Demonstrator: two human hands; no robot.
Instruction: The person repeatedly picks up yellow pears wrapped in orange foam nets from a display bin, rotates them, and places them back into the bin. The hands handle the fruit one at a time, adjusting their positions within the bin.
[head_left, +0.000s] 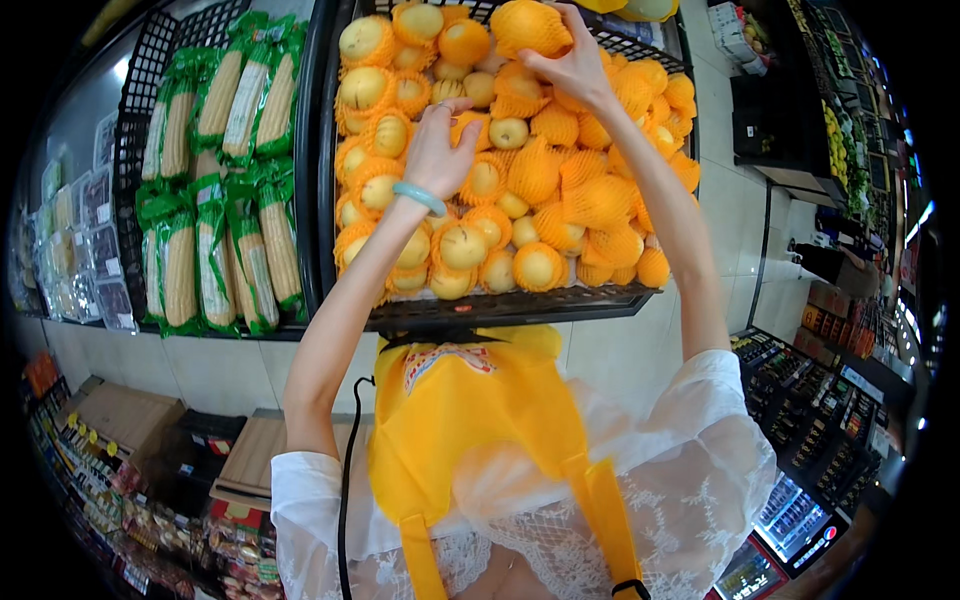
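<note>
My right hand (576, 71) grips a fruit in an orange foam net (526, 30) at the far side of a black crate (510, 311). Fingers apart, my left hand (441, 150) hangs over the crate's middle, with a pale green bangle on its wrist. It holds nothing that I can see; whether its fingertips touch the fruit below is unclear. Yellow pepino melons fill the crate, some with dark stripes. On the left many sit upright in open nets, like this melon (463, 247). Toward the right, several netted fruits (596, 196) lie heaped. One bare melon (508, 133) shows between the hands.
Left of the crate, corn cobs in green packaging (221, 240) fill another black crate (139, 97). Clear plastic boxes (82, 240) stand beyond it. A yellow apron (480, 405) hangs before me. A person (840, 268) stands far right, across the tiled floor (739, 217).
</note>
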